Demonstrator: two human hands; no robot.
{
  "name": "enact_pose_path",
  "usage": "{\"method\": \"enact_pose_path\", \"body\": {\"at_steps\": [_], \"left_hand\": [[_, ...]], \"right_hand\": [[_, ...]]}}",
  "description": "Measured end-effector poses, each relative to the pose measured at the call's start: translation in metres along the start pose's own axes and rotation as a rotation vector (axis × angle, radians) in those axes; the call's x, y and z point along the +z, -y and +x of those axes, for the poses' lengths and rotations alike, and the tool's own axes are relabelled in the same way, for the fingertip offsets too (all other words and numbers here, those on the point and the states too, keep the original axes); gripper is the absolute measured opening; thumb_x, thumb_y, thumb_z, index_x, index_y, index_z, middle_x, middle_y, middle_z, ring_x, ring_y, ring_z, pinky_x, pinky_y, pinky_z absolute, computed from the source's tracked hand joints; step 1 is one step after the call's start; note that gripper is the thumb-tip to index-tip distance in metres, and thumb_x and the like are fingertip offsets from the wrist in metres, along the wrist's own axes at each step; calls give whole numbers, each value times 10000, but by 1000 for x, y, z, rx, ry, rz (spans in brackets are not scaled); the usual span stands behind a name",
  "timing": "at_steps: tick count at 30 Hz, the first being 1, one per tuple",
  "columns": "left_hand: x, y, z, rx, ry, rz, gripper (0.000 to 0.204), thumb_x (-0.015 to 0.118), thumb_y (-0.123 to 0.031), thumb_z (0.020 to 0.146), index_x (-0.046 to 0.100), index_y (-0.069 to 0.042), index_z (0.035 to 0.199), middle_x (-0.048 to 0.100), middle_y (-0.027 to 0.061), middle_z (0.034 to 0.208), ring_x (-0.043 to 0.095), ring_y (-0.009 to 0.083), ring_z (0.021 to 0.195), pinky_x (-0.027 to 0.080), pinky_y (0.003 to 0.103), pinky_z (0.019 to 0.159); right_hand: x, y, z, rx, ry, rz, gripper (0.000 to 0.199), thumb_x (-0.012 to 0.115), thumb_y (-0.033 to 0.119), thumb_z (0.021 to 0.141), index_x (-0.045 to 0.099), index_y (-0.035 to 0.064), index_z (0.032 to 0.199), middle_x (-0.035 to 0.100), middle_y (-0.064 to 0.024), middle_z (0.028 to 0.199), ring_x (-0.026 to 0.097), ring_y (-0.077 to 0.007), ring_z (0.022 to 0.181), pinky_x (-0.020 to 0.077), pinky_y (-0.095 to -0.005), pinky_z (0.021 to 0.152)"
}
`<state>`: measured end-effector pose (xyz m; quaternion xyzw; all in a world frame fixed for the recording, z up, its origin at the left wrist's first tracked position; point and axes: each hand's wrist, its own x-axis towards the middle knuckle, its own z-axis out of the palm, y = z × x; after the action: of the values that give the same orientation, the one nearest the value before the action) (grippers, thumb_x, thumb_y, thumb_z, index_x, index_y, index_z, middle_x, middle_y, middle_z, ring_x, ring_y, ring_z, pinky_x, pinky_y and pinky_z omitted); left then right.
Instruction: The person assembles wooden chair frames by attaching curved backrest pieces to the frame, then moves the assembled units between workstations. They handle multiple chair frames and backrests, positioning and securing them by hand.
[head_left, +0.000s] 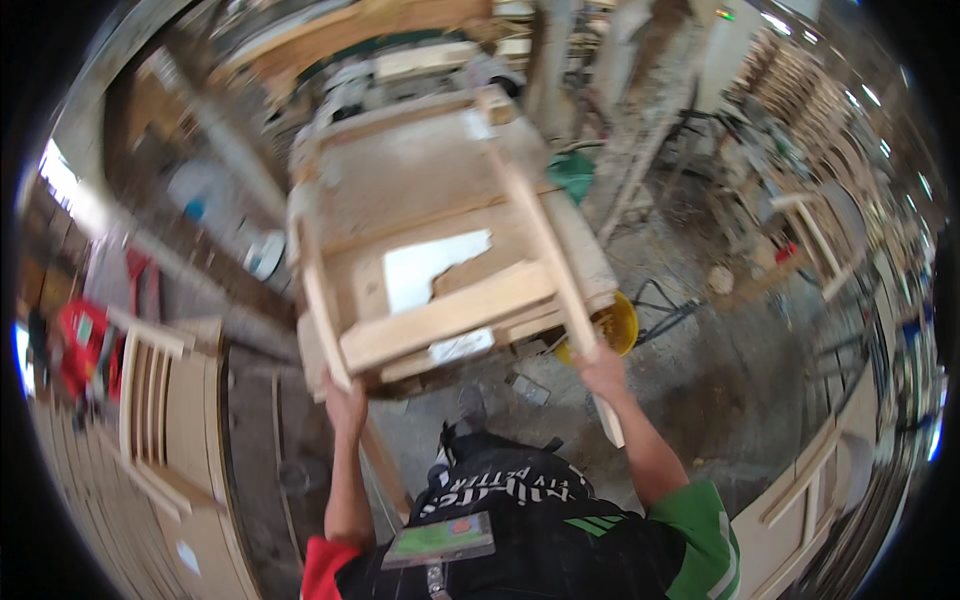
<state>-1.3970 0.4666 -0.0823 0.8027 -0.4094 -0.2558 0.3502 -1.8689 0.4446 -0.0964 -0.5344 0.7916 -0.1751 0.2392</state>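
Observation:
A pale wooden frame (pixel 450 310), with two long side rails and a wide crosspiece, lies over the workbench in front of me. It looks like part of a chair, though blur hides its joints. My left hand (pixel 346 405) is closed round the near end of the left rail. Farther right, my right hand (pixel 602 372) grips the right rail (pixel 545 235) a little short of its near end, which sticks out past my fingers. Beneath the frame, a white sheet with a ragged edge (pixel 415 270) shows on the dusty bench top (pixel 400 170).
A yellow bucket (pixel 628 325) stands on the floor beside the bench's right near corner. To my left are slatted wooden parts (pixel 150 390) and a red machine or tool (pixel 85 335). Another wooden frame (pixel 815 490) leans at lower right. Stacked curved wood pieces (pixel 800 110) fill the far right.

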Motion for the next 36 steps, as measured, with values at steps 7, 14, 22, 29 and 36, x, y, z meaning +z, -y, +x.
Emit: {"method": "enact_pose_path", "body": {"at_steps": [7,14,22,29,36], "left_hand": [[15,29,4,221,227,83,718,653,-194,959,359,64,1561,526,304,1459,579,410,1285,455,457,1097],[89,-76,62,578,364,295,605,638,-254,1000,449,29,1500,600,260,1364,619,386,1213,488,449,1066],[125,-236,-20,980,575,264,499,622,-324,1047,553,-12,1430,685,210,1255,666,358,1130,526,439,1031],[158,-226,-176,1232,917,116,430,648,-326,1023,669,0,1304,738,233,1141,707,382,1032,543,462,934],[173,-184,-246,1393,1180,198,450,637,-348,1016,682,2,1295,727,264,1178,680,440,1108,529,470,967]], "right_hand": [[14,-10,-27,146,65,91,547,721,472,903,624,112,1304,716,-208,1155,696,-405,1076,551,-512,926],[-11,-9,-110,268,-253,59,678,716,436,908,510,104,1462,586,-191,1347,580,-372,1264,477,-533,1020],[-115,-61,-325,568,-1052,4,401,714,314,942,670,59,1248,681,-180,1190,657,-379,1118,542,-474,946],[-254,-80,-629,1142,-1467,-589,387,752,367,919,725,78,1175,728,-163,1182,713,-351,1069,569,-472,916],[-317,-65,-868,1897,-788,-561,495,744,431,898,727,56,1221,706,-206,1280,673,-361,1200,541,-455,1028]]}}
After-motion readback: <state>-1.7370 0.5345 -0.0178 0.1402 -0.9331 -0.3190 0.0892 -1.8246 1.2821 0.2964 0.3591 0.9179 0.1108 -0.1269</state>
